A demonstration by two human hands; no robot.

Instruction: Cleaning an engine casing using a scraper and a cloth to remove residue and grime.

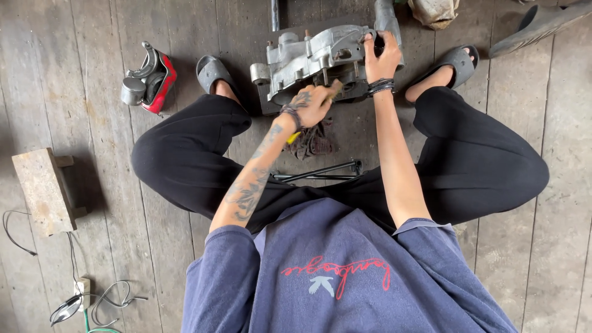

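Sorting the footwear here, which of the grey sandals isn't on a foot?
The dark sandal at the top right edge lies alone; the other two grey sandals are worn.

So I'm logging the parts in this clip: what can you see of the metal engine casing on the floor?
The engine casing is dull silver cast metal with bosses, studs and a round stub on one end. It sits on the wooden floor between the person's feet. The right hand grips its far upper corner; the left hand is at its near edge, holding a yellow-handled tool.
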